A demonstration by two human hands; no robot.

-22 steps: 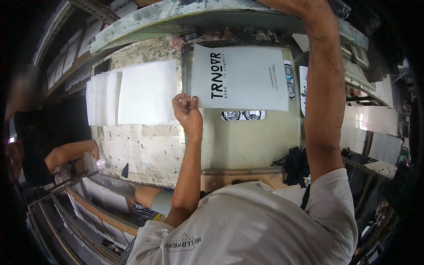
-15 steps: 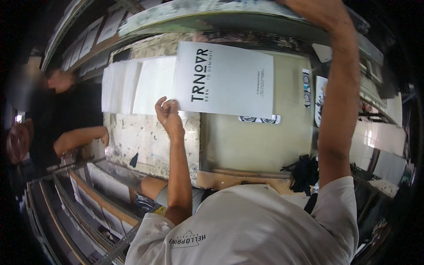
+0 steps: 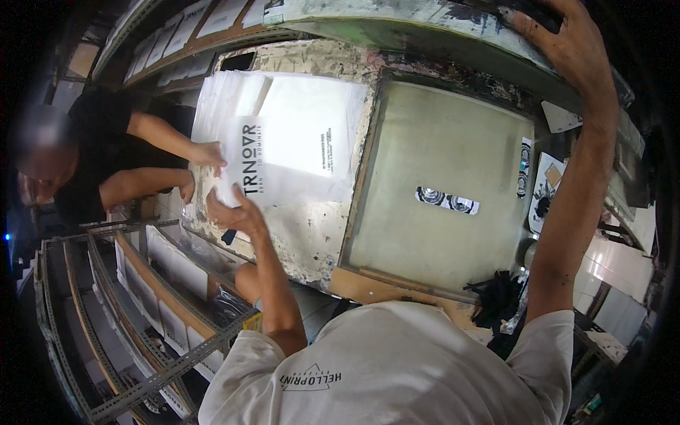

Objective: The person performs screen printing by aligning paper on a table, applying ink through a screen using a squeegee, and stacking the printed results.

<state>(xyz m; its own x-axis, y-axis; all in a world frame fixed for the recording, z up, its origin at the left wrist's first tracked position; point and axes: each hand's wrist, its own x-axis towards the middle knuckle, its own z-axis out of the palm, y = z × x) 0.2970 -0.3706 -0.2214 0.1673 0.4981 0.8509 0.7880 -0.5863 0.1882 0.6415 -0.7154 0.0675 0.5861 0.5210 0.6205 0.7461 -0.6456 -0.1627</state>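
Observation:
My left hand (image 3: 237,214) pinches the lower left corner of a translucent plastic sheet (image 3: 297,159) with dark lettering. The sheet lies partly over a pile of white and clear sheets (image 3: 312,99). A co-worker's hand (image 3: 207,157) touches the sheet's left edge, just above my fingers. Far off at the upper right, my right hand (image 3: 567,42) wraps over the edge of a raised, paint-smeared frame (image 3: 425,28), some of its fingers cut off by the view's rim.
To the right of the pile is a yellowish flat printing board (image 3: 439,149) with patterned stickers (image 3: 446,200) on it. Black rags (image 3: 496,301) bunch at its near right corner. A metal rack (image 3: 170,312) of printed sheets stands at the lower left, below the co-worker's arms.
My left hand has carried the printed sheet leftward from the board onto the pile. The co-worker's hand has reached in to the sheet. My right hand stays at the raised frame.

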